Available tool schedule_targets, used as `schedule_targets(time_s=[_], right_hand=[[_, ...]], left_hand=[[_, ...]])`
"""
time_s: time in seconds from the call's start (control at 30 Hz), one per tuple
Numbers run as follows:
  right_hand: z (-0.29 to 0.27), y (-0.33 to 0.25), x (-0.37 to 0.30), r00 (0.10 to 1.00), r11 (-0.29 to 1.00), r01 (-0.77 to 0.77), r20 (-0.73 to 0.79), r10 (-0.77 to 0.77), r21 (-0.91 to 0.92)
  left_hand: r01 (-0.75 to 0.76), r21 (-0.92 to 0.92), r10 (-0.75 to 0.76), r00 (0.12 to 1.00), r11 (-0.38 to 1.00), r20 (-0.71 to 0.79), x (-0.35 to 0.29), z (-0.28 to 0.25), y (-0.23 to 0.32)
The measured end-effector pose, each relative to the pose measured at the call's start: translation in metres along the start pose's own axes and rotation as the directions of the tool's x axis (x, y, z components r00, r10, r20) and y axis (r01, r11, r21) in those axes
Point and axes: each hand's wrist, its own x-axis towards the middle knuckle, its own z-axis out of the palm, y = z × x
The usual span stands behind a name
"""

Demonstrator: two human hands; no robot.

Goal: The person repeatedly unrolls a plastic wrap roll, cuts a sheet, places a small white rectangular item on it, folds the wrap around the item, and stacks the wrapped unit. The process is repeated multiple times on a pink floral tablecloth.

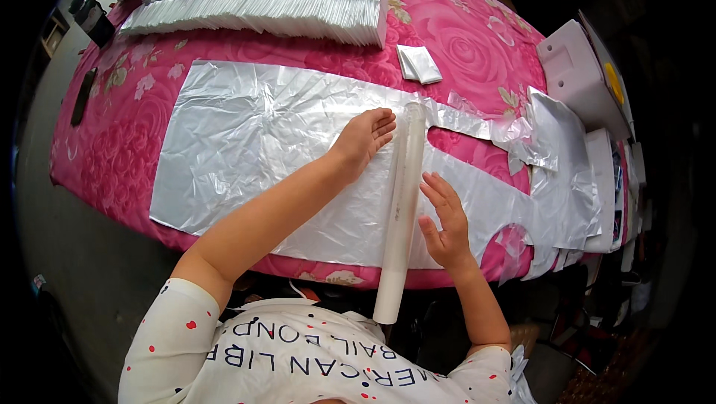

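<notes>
A thin, shiny white plastic sheet (231,158) lies spread and wrinkled over the table, with curved cut-outs and strap-like strips at its right end, like a disposable apron. Across it rests a long pale, translucent tube (403,217), whose near end juts past the table's front edge. My left hand (365,139) is just left of the tube's far part, low over the sheet, fingers together and slightly bent, holding nothing visible. To the right of the tube is my right hand (447,223), open with thumb and fingers apart, apparently not gripping it.
Long rows of folded white packets (276,8) stand at the back left. A small folded white piece (419,64) lies behind the tube. More plastic sheets (563,173) are heaped at right, beside a white box (578,68). A dark, narrow object (83,96) lies far left on the pink floral tablecloth (115,139).
</notes>
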Motion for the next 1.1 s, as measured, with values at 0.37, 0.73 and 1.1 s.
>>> schedule_targets(time_s=[0.37, 0.73, 1.1], right_hand=[[0.051, -0.016, 0.042, 0.906, 0.939, 0.297, 0.361, -0.221, -0.171], [0.137, -0.131, 0.11, 0.724, 0.724, 0.416, 0.28, -0.63, 0.551], [0.245, -0.142, 0.19, 0.686, 0.804, 0.588, 0.469, -0.556, 0.092]], left_hand=[[-0.109, 0.191, 0.131, 0.986, 0.976, -0.108, -0.029, -0.033, 0.05], [-0.239, 0.43, 0.404, 0.846, 0.87, -0.347, -0.223, -0.185, 0.118], [0.044, 0.911, 0.529, 0.803, 0.41, -0.276, -0.306, -0.164, 0.078]])
